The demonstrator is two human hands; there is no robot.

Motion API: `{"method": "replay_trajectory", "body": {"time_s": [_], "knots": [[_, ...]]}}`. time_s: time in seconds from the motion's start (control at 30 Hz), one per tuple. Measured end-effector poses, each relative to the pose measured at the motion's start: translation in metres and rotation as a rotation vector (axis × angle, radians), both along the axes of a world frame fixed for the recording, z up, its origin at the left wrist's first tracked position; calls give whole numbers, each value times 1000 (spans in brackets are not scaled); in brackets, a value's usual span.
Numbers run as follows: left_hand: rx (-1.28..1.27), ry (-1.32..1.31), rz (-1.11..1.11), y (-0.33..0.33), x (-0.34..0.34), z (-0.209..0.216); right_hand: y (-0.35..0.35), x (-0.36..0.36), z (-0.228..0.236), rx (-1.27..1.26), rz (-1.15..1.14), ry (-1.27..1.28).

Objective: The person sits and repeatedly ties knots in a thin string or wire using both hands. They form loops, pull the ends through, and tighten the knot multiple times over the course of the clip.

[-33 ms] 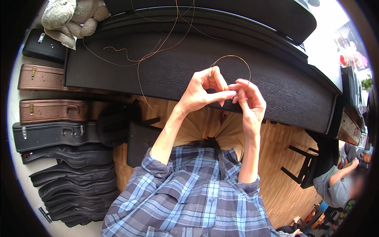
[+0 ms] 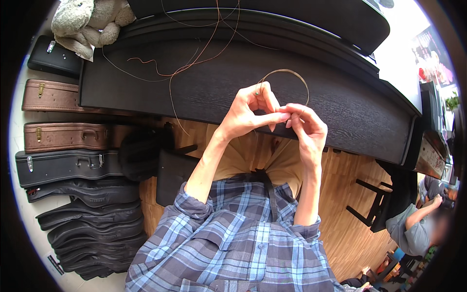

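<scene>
A thin bronze-coloured guitar string (image 2: 287, 70) is bent into a loop above the dark wooden lid in front of me. My left hand (image 2: 243, 113) is closed, pinching the string with thumb and fingertips; a tiny green bit shows by its fingers. My right hand (image 2: 311, 130) pinches at the same spot, its fingertips meeting those of the left. The exact crossing of the string lies hidden between the fingers. More loose strings (image 2: 197, 62), copper-coloured and silvery, lie tangled across the lid to the left of my hands.
The dark piano-like cabinet (image 2: 350, 104) spans the front. A grey plush toy (image 2: 90, 24) sits at its left end. Brown instrument cases (image 2: 65, 137) and several black gig bags (image 2: 92, 221) line the left. A black stool (image 2: 374, 204) and a person (image 2: 411, 228) are on the right.
My right fingers have drawn in and dipped slightly against the left fingertips. The string loop has shifted a little. My left hand stays almost where it was.
</scene>
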State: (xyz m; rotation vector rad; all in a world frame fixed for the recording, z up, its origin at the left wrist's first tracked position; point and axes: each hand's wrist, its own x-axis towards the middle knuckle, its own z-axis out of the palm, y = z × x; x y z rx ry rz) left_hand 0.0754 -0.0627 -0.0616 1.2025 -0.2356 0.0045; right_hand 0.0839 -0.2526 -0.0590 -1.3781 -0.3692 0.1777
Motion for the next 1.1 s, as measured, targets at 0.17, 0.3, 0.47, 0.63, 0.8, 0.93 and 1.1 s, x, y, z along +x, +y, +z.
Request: {"method": "replay_trajectory", "body": {"time_s": [0.17,0.3,0.47,0.63,0.8,0.93,1.1], "knots": [[13,-21,-51,4,5,1,-5,6,-3,77,62,-33],[101,-1,-47,2,5,2,-3,6,-6,81,30,-13],[123,3,-40,2,5,3,0,5,-7,63,-46,-13],[251,-101,53,-1,6,2,2,4,-7,84,-94,-2],[278,-133,99,-1,6,2,-1,3,-4,-12,-196,-40],[199,-58,59,-1,5,4,-9,3,-1,-153,-230,-103],[17,12,12,-1,6,4,-19,5,4,-186,-213,-75]]}}
